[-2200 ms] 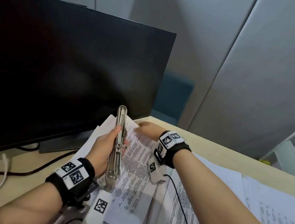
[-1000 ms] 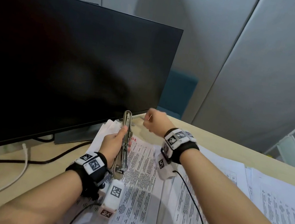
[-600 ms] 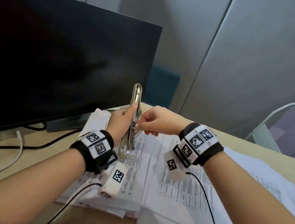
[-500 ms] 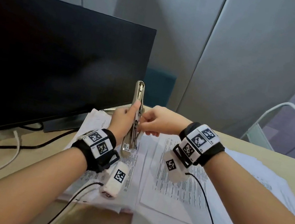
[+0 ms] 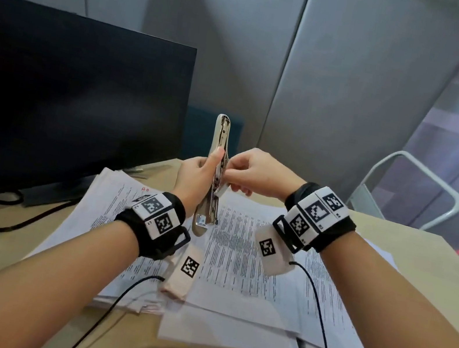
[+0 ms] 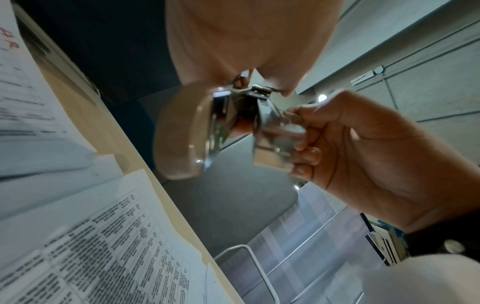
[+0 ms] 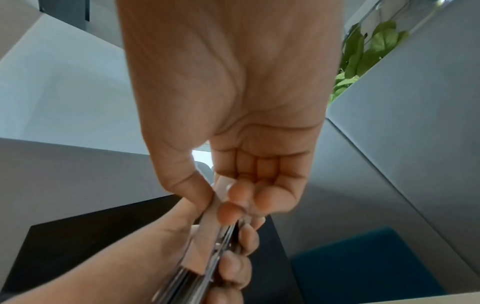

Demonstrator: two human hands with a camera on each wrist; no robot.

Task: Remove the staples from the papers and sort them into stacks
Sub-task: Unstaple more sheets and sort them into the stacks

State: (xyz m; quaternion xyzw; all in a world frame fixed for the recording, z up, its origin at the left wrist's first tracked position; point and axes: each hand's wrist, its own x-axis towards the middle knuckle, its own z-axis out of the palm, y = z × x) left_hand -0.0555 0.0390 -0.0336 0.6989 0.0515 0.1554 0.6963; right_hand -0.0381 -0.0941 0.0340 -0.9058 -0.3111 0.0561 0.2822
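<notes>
A: What occupies the left of the figure?

B: The left hand, fingers wrapped round an upright stapler, thumb flat along its edge. The tool stands above the papers, clear of them.

A: And to the right of those fingers?

B: The right hand, curled, thumb and fingertips pinching a small pale part on the stapler's side. Whether that part is a slide, a cover or something else cannot be told; the wrist views are blurred there.

A: Where do the papers lie?

B: Below both hands, spread over the desk in loose overlapping layers: one pile under the left wrist, wider sheets fanning out under the right forearm.

A: How far along is the task?

B: Judged early to middling. No staple is visible, in the sheets or out. The layers overlap untidily, so sorting into stacks looks unfinished. Both hands are busy with the tool itself, not the sheets; staple removal and squaring of stacks appear to remain.
</notes>
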